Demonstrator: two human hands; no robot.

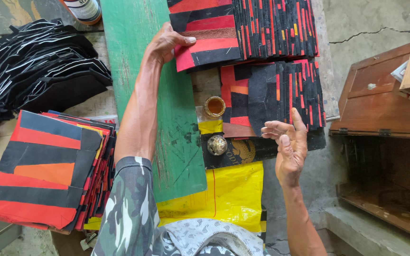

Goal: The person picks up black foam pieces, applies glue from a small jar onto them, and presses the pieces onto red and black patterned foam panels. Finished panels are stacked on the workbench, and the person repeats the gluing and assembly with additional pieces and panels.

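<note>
Your left hand (167, 42) reaches out over the green board (153, 104), thumb and fingers pinching the near corner of the top red-and-black patchwork piece (207, 45) on the far stack. Your right hand (288, 144) hovers palm-up, fingers loosely curled and holding nothing, just beside a second fanned stack (271, 97). Left of that hand sit a small amber jar (214, 106) and its lid (217, 145).

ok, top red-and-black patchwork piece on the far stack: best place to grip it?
Grip the patchwork piece at its near-left corner, coming in from the left. That corner overhangs the stack onto the green board, leaving room for fingers beneath. The left hand already pinches there.
</note>
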